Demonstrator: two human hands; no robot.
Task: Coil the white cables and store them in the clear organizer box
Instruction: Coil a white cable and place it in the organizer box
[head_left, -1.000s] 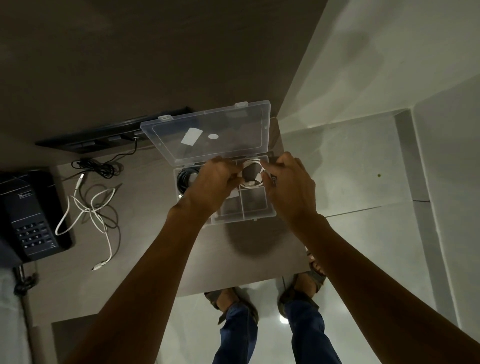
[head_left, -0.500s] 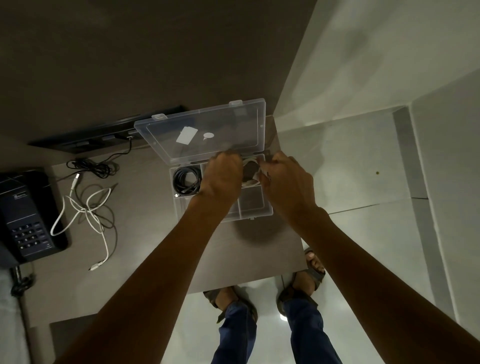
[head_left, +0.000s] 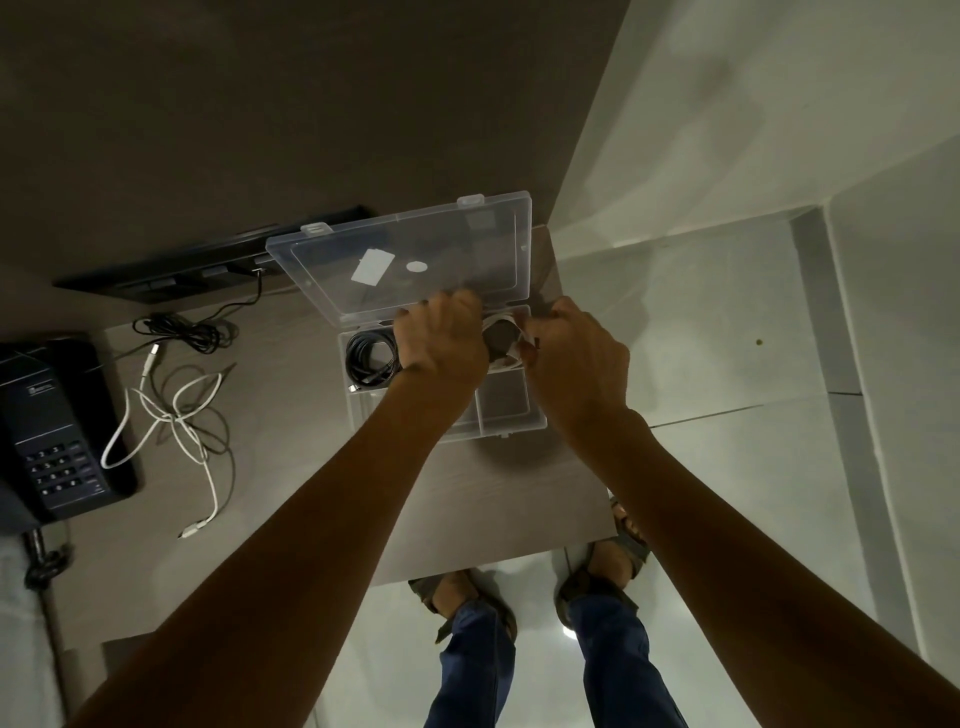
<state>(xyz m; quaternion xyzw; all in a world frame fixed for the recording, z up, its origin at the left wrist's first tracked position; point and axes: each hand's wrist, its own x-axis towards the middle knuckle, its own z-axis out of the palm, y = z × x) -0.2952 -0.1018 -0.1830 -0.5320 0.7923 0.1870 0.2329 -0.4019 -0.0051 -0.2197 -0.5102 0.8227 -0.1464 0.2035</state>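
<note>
The clear organizer box (head_left: 511, 426) stands open on the table, its lid (head_left: 410, 260) tilted up at the back. My left hand (head_left: 444, 338) and my right hand (head_left: 571, 353) meet over the box's far right compartment, both gripping a coiled white cable (head_left: 511, 340) that shows between them. A coiled black cable (head_left: 370, 356) lies in the far left compartment. A second white cable (head_left: 171, 423) lies loose and tangled on the table to the left.
A black desk phone (head_left: 52, 426) sits at the left edge. A tangled black cable (head_left: 182, 332) runs to a dark flat device (head_left: 208, 260) at the back. The table's front edge (head_left: 493, 564) is near; the person's legs and sandals stand on the tiled floor below.
Both hands have shifted a little further back over the box with the white coil, closer to the lid hinge. The loose white cable on the left has not moved.
</note>
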